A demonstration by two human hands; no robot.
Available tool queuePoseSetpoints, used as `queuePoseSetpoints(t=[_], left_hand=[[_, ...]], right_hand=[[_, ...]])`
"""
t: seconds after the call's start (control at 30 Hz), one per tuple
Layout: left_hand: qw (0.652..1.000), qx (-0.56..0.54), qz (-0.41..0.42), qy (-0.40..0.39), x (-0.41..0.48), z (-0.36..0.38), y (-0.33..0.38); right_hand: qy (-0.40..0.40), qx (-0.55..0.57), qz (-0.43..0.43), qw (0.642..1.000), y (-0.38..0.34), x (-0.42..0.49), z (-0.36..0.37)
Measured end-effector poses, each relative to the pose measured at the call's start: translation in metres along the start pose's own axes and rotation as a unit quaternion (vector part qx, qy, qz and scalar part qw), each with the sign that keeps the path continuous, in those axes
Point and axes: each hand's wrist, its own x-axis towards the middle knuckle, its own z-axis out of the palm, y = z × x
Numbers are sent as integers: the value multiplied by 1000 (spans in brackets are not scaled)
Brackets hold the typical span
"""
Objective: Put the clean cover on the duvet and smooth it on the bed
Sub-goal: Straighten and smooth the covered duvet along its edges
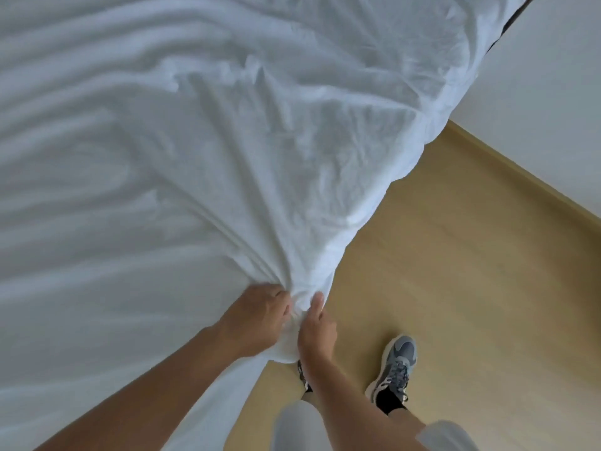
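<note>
A white duvet in its cover [227,141] lies crumpled across the bed, filling the left and upper part of the view. Its near corner [302,288] is bunched into tight folds. My left hand [260,317] grips that bunched corner from the left, fingers curled into the cloth. My right hand [317,330] holds the same corner from the right, thumb up along the fabric. Long creases fan out from the corner toward the far side of the bed. The duvet's right edge [406,177] hangs off the bed above the floor.
A light wooden floor [471,288] runs along the right of the bed. My feet in grey sneakers [395,366] stand on it beside the bed corner. A white wall [553,109] with a wooden skirting closes the far right.
</note>
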Motion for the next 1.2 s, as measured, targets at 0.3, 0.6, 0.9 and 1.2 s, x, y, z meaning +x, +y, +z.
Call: queuePoseSetpoints(t=[0.3,0.6,0.9,1.2], left_hand=[[991,67,-58,97,-65,32,-37],[993,-29,-44,102,-137,52,-25],[964,135,-218,78,-254,108,-17],[973,7,-212,86,-304,136,-46]], right_hand=[[-169,265,109,943,31,-32,22],[-111,107,77,985,94,-81,28],[-310,101,38,945,167,-138,36],[-222,112,96,964,201,-174,106]])
